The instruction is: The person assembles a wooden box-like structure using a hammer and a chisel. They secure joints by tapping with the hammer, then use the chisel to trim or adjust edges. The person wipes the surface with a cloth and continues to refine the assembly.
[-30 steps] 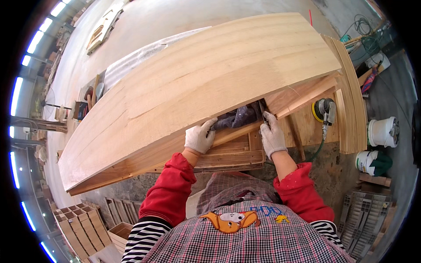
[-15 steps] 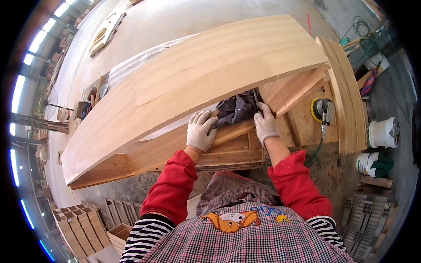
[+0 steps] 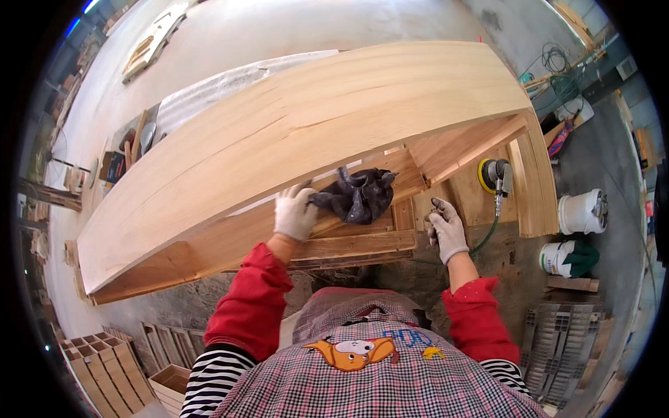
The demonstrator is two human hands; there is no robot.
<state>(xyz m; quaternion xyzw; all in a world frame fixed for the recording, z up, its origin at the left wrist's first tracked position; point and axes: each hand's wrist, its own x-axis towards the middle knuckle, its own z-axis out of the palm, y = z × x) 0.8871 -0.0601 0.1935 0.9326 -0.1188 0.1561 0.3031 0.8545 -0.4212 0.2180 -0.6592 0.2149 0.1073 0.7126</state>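
A long pale wooden frame, like a cabinet carcass [image 3: 300, 125], lies across the bench with its open side toward me. My left hand [image 3: 295, 212], in a whitish glove, is closed on the edge of a crumpled dark cloth [image 3: 359, 198]. The cloth hangs bunched over the frame's near board. My right hand [image 3: 446, 228], gloved too, is apart from the frame, to the right of the cloth. Its fingers are curled, their tips darkened; whether something small sits in them I cannot make out.
A round sander [image 3: 493, 175] with a green hose lies right of the frame, beside stacked boards [image 3: 535, 184]. White buckets [image 3: 582, 211] stand on the floor at right. Slotted wooden boxes [image 3: 104, 369] are at lower left, and hand tools [image 3: 136, 139] lie beyond the frame.
The dark cloth has come out of the frame's inside toward me, with my left hand on it. My right hand has left the frame's edge and moved right and nearer.
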